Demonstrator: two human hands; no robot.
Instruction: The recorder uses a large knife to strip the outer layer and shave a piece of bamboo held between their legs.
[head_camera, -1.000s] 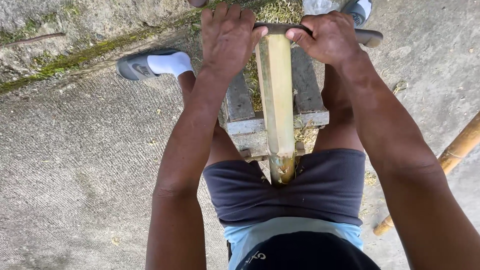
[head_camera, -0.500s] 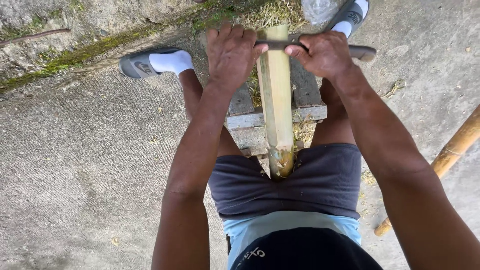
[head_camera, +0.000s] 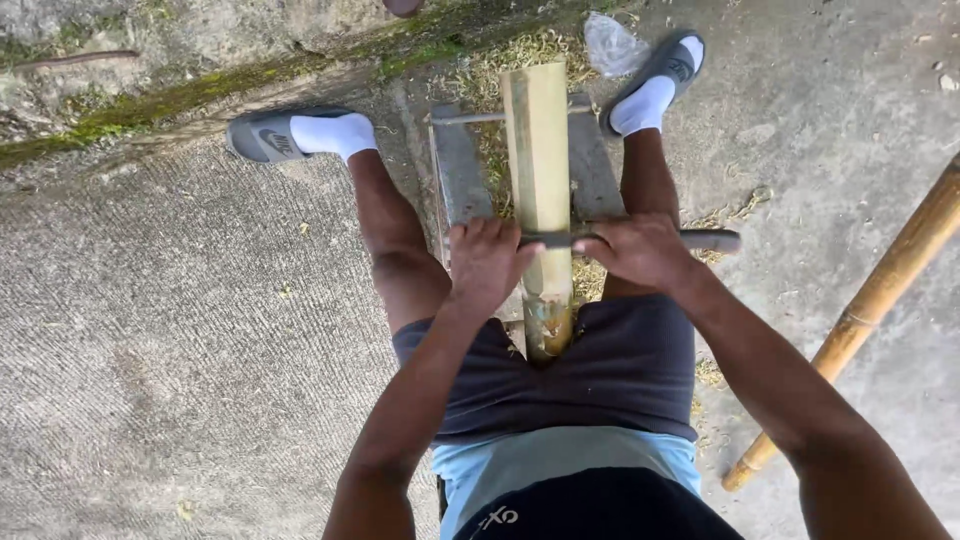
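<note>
A pale bamboo piece (head_camera: 538, 170) lies lengthwise along a small wooden bench (head_camera: 460, 170) between my legs, its near end by my shorts. A dark knife (head_camera: 700, 240) lies crosswise over the bamboo. My left hand (head_camera: 487, 262) grips the blade end on the left of the bamboo. On the right, my right hand (head_camera: 635, 250) is closed around the knife, whose end sticks out past it. Both hands sit on the near part of the bamboo.
I sit on the bench with feet in white socks and grey sandals (head_camera: 270, 135) on rough concrete. A long bamboo pole (head_camera: 870, 300) lies at the right. Bamboo shavings (head_camera: 500, 55) and a mossy stone edge (head_camera: 150, 100) lie ahead.
Both hands have pulled the knife along the bamboo from its far end toward my body. More of the bamboo's far length now shows.
</note>
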